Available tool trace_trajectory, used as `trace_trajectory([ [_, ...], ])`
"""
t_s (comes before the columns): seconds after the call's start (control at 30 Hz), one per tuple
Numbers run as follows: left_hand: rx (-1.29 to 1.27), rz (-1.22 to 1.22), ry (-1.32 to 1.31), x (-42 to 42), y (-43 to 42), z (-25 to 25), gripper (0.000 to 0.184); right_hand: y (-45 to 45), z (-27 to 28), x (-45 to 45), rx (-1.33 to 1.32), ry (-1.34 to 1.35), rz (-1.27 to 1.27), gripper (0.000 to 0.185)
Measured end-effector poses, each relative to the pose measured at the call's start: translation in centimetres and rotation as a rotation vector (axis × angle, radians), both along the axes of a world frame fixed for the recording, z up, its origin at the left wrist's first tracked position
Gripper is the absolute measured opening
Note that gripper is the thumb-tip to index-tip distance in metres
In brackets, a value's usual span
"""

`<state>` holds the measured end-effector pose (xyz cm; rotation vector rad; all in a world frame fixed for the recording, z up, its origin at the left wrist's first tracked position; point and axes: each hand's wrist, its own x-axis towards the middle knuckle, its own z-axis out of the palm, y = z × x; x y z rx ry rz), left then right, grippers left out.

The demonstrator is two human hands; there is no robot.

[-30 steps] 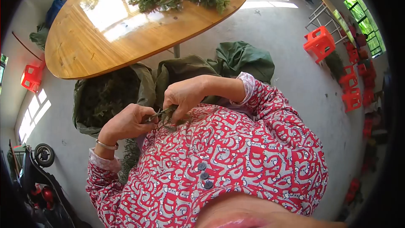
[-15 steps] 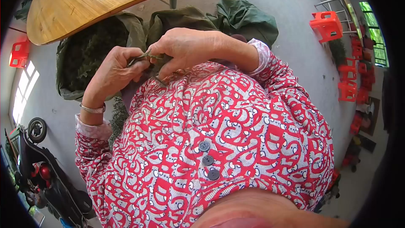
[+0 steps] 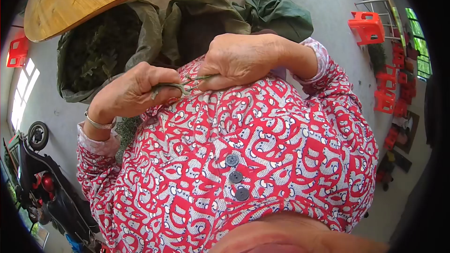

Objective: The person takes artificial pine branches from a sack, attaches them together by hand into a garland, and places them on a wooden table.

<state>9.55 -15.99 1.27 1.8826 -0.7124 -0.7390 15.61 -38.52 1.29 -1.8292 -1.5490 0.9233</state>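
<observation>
- We see the left hand [image 3: 131, 89] closed on a green stem [image 3: 189, 83].
- The right hand [image 3: 239, 61] pinches the same stem.
- We find the stem bridging both grips; beyond the left, a sack [image 3: 151, 28] of greenery [image 3: 101, 61].

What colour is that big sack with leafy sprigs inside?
The sack is dark olive green, best seen in the head view.

the desk [image 3: 84, 1] is cut off by the upper edge, so its farther part is not seen. the left grip [image 3: 133, 89] partly covers a greenish piece [image 3: 168, 85], whose full shape i cannot tell. the right grip [image 3: 241, 61] hides one end of a thin green strand [image 3: 204, 77]. the middle sack [image 3: 206, 2] is too dark inside to see its bottom.
</observation>
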Motion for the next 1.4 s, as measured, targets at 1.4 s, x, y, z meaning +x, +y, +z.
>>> trace_trajectory([
  [1.4,0.13,0.718,-0.811,11.9,1.7,7.2,0.02,-3.9,-25.9,2.0,-0.178,-0.194,-0.843,0.022],
])
